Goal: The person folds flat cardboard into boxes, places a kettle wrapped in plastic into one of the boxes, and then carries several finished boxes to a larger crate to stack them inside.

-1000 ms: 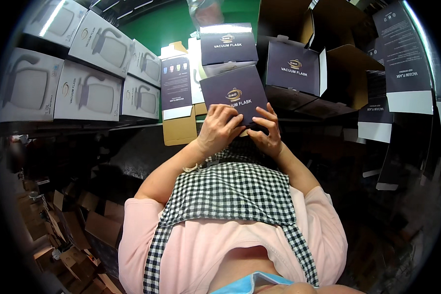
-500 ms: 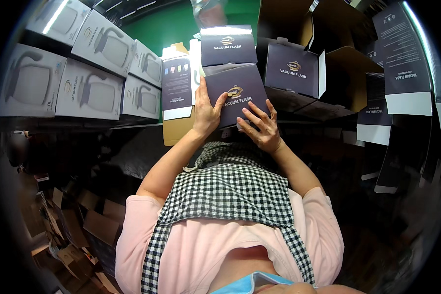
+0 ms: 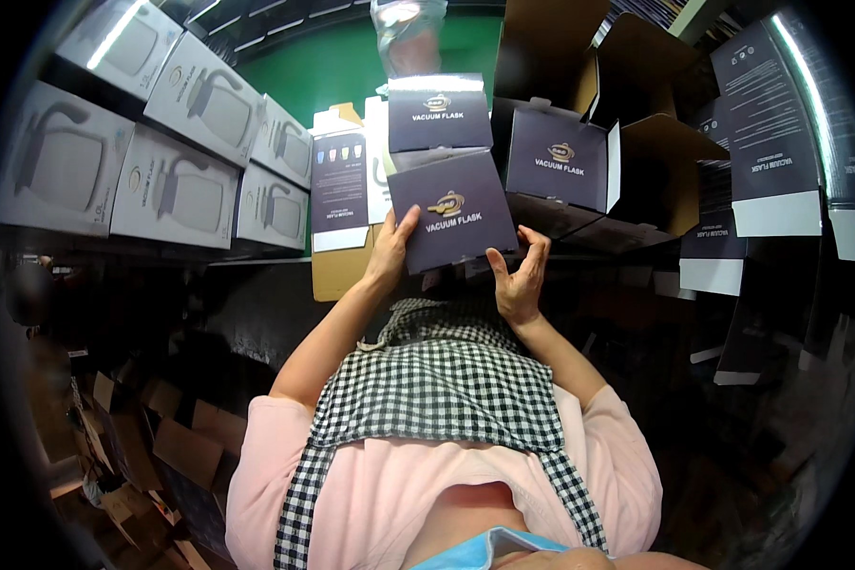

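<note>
A dark purple carton with a gold emblem leans, slightly turned, in front of me. My left hand grips its left edge, thumb on the front face and the other fingers mostly hidden. At the carton's lower right corner is my right hand, its thumb spread from its bent fingers and the tips touching the edges. Right behind the held carton stands a similar purple box. To the left, a printed purple box panel with a white flap stands beside the carton.
White boxes with jug pictures are stacked at left on a green tabletop. A clear plastic bag lies at the back. Open brown cartons with a purple box stand right, flattened purple boxes farther right.
My right hand has slid off the carton's front face to its lower right corner. My left hand has moved lower along the left edge, and the carton sits lower in view.
</note>
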A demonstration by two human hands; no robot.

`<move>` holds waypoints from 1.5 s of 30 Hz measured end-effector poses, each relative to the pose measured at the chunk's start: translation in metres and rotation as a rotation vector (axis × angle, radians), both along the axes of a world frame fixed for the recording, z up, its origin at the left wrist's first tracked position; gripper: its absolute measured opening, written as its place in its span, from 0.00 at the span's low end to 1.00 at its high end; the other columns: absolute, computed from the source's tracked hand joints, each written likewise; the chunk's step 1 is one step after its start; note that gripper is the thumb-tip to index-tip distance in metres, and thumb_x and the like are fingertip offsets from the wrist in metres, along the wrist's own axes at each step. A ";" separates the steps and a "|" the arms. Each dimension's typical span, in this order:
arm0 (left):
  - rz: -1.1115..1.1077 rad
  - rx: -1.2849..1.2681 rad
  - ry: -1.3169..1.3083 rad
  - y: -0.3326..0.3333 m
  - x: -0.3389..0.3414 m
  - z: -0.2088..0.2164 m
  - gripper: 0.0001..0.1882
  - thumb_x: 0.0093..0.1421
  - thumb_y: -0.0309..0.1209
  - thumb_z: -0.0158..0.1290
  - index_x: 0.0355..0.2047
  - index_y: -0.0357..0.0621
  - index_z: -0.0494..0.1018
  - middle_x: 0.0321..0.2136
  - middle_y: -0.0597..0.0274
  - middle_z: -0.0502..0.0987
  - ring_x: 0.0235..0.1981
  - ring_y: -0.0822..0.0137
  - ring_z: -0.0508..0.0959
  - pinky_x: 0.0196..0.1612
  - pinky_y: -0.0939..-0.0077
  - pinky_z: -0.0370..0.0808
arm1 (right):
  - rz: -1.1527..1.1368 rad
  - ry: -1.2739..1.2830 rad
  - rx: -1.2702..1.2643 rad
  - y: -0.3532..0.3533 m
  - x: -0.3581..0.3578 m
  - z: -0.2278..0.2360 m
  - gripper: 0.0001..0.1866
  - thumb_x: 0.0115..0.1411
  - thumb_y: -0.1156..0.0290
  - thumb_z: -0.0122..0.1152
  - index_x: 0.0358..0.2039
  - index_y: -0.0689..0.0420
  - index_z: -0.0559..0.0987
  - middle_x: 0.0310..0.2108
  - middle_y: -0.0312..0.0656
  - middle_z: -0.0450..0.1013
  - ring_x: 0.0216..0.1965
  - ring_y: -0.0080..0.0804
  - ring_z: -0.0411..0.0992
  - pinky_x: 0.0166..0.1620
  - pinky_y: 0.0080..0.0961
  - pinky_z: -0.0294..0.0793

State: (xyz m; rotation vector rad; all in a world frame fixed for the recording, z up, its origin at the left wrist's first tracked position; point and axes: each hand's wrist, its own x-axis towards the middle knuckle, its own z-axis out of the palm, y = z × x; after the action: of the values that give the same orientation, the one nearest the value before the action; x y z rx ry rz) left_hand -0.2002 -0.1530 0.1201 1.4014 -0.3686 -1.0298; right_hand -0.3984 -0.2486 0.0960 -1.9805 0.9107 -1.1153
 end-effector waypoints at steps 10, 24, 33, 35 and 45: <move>-0.294 0.205 -0.368 0.004 0.045 0.032 0.39 0.67 0.48 0.50 0.68 0.38 0.50 0.59 0.42 0.67 0.59 0.50 0.70 0.57 0.63 0.71 | 0.136 -0.015 0.421 0.010 0.002 -0.005 0.39 0.63 0.48 0.59 0.58 0.69 0.60 0.52 0.58 0.62 0.57 0.51 0.62 0.61 0.41 0.60; -0.714 0.044 -1.604 -0.217 0.001 0.074 0.34 0.62 0.53 0.53 0.51 0.30 0.69 0.45 0.36 0.71 0.48 0.42 0.73 0.52 0.56 0.71 | -0.201 -0.847 0.997 -0.062 -0.015 -0.037 0.41 0.65 0.45 0.54 0.66 0.64 0.56 0.65 0.47 0.57 0.65 0.36 0.56 0.65 0.31 0.54; -0.902 0.309 -1.365 -0.260 0.005 0.058 0.60 0.41 0.65 0.66 0.54 0.20 0.61 0.44 0.29 0.74 0.49 0.38 0.75 0.52 0.56 0.75 | -0.478 -0.607 0.765 -0.068 -0.021 -0.021 0.46 0.63 0.51 0.61 0.67 0.67 0.49 0.65 0.55 0.53 0.66 0.42 0.53 0.67 0.34 0.49; -0.981 0.268 -1.188 -0.264 0.012 0.053 0.60 0.41 0.66 0.66 0.54 0.19 0.60 0.42 0.29 0.75 0.48 0.40 0.76 0.52 0.58 0.76 | -0.519 -0.572 0.665 -0.067 -0.013 -0.031 0.38 0.65 0.53 0.60 0.64 0.64 0.57 0.59 0.49 0.60 0.60 0.36 0.59 0.63 0.30 0.57; -0.860 0.139 -1.091 -0.256 0.007 0.058 0.50 0.40 0.59 0.70 0.49 0.27 0.68 0.45 0.35 0.76 0.49 0.45 0.77 0.52 0.60 0.74 | -0.366 -0.473 0.590 -0.074 -0.018 -0.015 0.27 0.68 0.57 0.56 0.56 0.66 0.67 0.54 0.47 0.68 0.55 0.35 0.65 0.61 0.29 0.60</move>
State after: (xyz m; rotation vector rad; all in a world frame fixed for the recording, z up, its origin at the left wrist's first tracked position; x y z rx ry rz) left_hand -0.1930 -0.4087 0.1779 1.8923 -1.8422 -0.8369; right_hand -0.4162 -0.3229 0.0813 -1.0415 1.1904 -1.2542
